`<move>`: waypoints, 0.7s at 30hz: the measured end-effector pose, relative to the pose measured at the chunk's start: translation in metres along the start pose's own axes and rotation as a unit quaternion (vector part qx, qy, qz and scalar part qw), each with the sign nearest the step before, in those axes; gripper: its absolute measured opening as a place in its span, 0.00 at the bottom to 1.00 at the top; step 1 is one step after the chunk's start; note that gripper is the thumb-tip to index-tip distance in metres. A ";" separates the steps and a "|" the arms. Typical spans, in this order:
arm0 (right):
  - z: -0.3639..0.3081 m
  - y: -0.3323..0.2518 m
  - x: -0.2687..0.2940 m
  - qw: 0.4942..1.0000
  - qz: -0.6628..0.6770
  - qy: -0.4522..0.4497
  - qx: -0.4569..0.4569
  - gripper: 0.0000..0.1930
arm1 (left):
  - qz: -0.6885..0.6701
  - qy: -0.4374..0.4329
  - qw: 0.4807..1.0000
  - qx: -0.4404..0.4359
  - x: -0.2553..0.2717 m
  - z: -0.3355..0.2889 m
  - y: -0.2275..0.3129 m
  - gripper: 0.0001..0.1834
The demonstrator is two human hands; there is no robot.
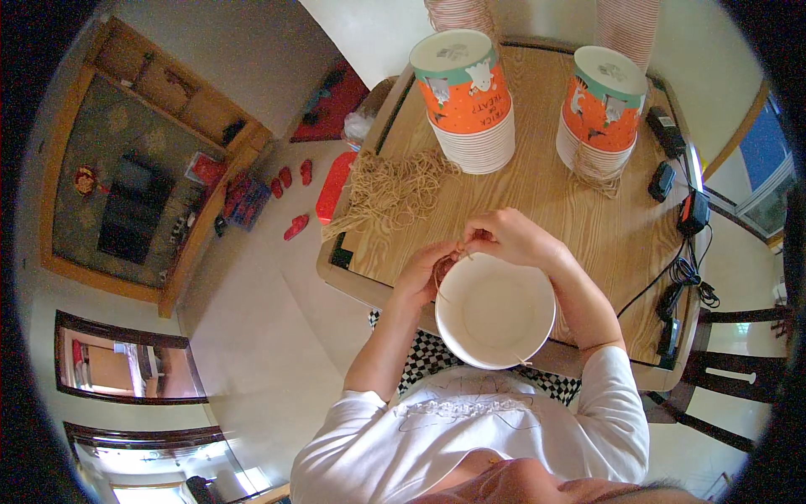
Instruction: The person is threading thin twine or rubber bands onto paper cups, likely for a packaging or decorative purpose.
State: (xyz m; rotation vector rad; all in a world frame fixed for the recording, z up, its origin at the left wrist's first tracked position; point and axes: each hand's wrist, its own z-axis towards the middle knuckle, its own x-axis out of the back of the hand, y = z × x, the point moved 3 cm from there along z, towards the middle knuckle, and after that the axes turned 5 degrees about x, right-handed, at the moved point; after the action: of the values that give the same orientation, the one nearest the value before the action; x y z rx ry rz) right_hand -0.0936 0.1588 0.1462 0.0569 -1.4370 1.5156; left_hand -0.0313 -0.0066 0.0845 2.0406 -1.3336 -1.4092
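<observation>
A white paper bucket (495,311) stands with its open mouth toward me, close to my body at the table's near edge. My left hand (426,267) is closed at its far left rim, fingertips pinching a thin strand of brown twine (442,291). Right beside it, my right hand (510,238) bends over the far rim, its fingers pressed together on the same twine. The fingertips of both hands meet there and partly hide the strand. A short twine end (524,362) sticks out at the near right rim. The bucket's outside is hidden.
A loose heap of cut twine (395,193) lies on the wooden table (537,197) at the left. Two upside-down stacks of orange printed paper buckets (470,101) (603,109) stand farther back. Black power adapters and cables (693,210) line the right edge; a dark chair (726,374) is beyond.
</observation>
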 end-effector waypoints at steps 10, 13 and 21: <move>0.001 -0.006 0.004 1.000 0.008 0.006 0.003 0.06 | 0.022 0.012 1.000 0.002 0.004 0.000 0.002 0.09; 0.001 -0.006 0.003 1.000 0.016 0.007 -0.004 0.06 | 0.029 0.019 0.999 -0.002 0.004 0.000 0.002 0.09; 0.001 -0.005 0.003 1.000 0.025 -0.001 -0.004 0.06 | 0.055 0.014 0.998 -0.001 0.001 -0.003 0.004 0.09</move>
State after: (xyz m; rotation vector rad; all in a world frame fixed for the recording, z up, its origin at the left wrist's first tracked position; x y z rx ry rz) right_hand -0.0923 0.1589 0.1524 0.0184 -1.4557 1.5513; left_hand -0.0311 -0.0099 0.0879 1.9460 -1.4089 -1.3301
